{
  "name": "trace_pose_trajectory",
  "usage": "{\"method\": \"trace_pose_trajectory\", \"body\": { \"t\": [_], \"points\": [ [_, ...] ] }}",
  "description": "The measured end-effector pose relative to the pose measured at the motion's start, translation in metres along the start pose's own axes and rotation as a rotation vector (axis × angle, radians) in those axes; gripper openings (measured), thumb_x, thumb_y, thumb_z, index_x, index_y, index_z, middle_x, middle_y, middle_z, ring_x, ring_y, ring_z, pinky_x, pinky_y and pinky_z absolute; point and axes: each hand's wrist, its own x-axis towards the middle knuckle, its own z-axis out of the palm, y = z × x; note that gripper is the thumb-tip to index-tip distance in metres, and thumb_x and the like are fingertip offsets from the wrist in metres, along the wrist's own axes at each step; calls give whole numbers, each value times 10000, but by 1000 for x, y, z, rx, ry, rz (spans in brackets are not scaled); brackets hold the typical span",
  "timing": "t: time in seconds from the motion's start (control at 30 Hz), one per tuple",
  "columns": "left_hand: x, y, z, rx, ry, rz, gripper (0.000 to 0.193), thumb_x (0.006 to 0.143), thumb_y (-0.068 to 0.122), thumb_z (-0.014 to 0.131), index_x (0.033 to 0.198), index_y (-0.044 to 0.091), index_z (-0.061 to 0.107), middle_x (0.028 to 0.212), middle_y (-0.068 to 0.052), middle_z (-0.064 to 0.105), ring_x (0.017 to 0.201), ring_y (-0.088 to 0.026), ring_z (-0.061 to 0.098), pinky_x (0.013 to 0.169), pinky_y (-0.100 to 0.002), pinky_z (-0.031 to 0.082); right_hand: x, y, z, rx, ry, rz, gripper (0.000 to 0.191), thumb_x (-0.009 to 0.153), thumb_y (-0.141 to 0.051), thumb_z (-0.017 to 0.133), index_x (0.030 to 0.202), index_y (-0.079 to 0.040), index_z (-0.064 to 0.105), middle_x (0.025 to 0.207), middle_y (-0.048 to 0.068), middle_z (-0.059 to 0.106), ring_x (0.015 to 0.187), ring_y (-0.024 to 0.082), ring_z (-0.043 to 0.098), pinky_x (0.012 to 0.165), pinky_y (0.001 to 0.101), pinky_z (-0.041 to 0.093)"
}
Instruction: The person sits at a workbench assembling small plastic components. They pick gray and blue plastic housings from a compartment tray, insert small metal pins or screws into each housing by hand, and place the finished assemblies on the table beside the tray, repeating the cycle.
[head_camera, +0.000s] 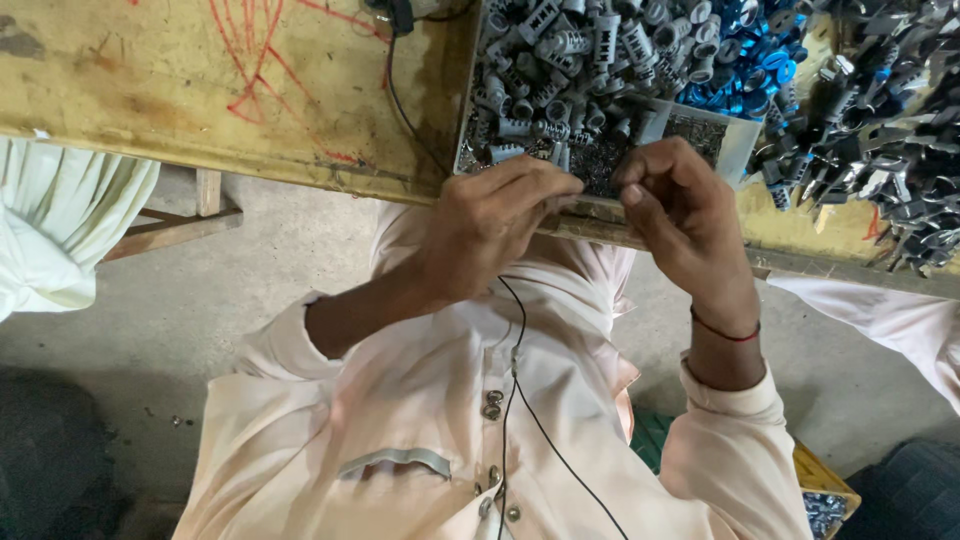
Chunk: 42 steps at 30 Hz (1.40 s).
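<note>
Pinching together at the bench (300, 110) edge, the left hand (495, 225) and right hand (680, 215) close their fingers (560, 188) on something too small to identify; just beyond them lie grey metal cylinders (560, 70) in a tray (735, 140).

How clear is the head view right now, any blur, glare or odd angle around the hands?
Head view: soft, even light, no glare; the picture appears upside down, torso at the bottom. Left hand and right hand are fairly sharp at the tray edge. Grey cylinders read clearly; the dark metal parts at the right edge are slightly blurred, and what the fingertips pinch is too small to tell.
</note>
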Motion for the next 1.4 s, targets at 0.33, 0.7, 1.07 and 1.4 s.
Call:
{"method": "trace_pose_trajectory", "body": {
  "t": [0.33,0.7,1.07,1.4],
  "points": [
    [5,17,38,-444,120,-155,232,1007,24,736,1230,75,698,1071,-43,741,863,-127,729,777,-261,605,-16,17,8,469,-5,30,213,1094,-202,615,1144,4,592,1169,57,544,851,84,562,666,224,473],
    [0,13,44,-885,93,-243,151,1064,-14,670,1197,41,716,1031,-65,702,779,-112,737,663,-220,589,-22,20,8,435,-22,-39,213,1111,-196,621,1132,12,585,1143,62,549,847,100,588,661,224,495],
    [6,12,31,-643,53,-121,160,1052,36,709,1208,68,734,1019,-71,731,787,-95,735,681,-222,628,-24,17,15,301,53,-78,99,1115,-71,583,1156,18,572,1148,63,551,858,90,588,723,232,507],
    [10,12,17,-595,-198,-401,138,1003,152,712,1086,42,707,927,-24,727,778,-76,728,679,-242,613,-12,-1,8,536,-21,103,169,985,-50,652,1116,-89,552,1000,35,636,762,69,624,601,219,523]
  ]
}}
